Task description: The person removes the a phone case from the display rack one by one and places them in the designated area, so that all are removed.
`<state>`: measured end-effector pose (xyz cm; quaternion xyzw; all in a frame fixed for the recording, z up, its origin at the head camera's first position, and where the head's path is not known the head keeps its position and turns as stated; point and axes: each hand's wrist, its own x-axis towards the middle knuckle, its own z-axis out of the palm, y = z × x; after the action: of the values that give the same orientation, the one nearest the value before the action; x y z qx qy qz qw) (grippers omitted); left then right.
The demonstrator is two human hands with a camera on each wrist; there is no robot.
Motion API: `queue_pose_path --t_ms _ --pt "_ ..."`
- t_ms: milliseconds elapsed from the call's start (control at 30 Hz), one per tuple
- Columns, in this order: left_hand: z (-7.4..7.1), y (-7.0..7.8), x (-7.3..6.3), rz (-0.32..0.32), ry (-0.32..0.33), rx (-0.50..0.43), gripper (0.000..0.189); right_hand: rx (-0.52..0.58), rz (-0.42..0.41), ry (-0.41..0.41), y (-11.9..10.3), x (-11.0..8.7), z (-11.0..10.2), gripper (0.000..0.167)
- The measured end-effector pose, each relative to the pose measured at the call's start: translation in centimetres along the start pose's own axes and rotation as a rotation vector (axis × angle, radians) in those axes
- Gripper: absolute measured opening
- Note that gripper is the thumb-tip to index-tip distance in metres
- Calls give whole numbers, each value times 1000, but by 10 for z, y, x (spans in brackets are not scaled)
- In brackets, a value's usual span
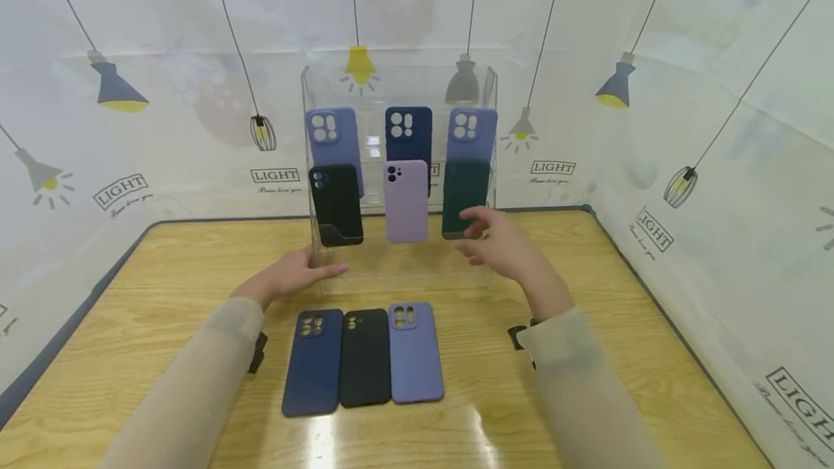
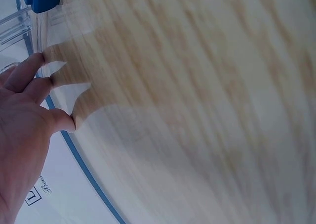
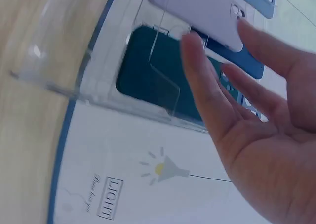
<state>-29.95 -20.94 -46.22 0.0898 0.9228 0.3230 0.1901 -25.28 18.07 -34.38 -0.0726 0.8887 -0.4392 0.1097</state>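
Note:
A clear acrylic display stand (image 1: 305,85) holds phone cases in two rows. Its upper row has a periwinkle case (image 1: 342,150), a navy case (image 1: 409,145) and another periwinkle case (image 1: 472,147). Below are a black case (image 1: 340,208), a lilac case (image 1: 407,205) and a dark green case (image 1: 464,190). My left hand (image 1: 287,275) is at the stand's lower left side, thumb stretched across its front, other fingers partly hidden behind the edge. Beside the dark green case, my right hand (image 1: 504,241) has loosely bent, spread fingers with nothing between them.
On the wooden table (image 1: 195,281) in front of the stand, a navy case (image 1: 313,368), a black case (image 1: 365,360) and a periwinkle case (image 1: 417,360) lie side by side. Wall sheets (image 1: 195,114) printed with lamps rise behind the table and along its sides.

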Motion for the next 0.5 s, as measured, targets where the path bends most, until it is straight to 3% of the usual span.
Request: queue_pose_path --t_ms 233,500 --pt "0 0 -1 6 0 -3 127 -67 -37 211 -10 13 -28 70" --pt "1 -1 0 9 6 -3 128 -176 -75 268 -21 26 -41 74"
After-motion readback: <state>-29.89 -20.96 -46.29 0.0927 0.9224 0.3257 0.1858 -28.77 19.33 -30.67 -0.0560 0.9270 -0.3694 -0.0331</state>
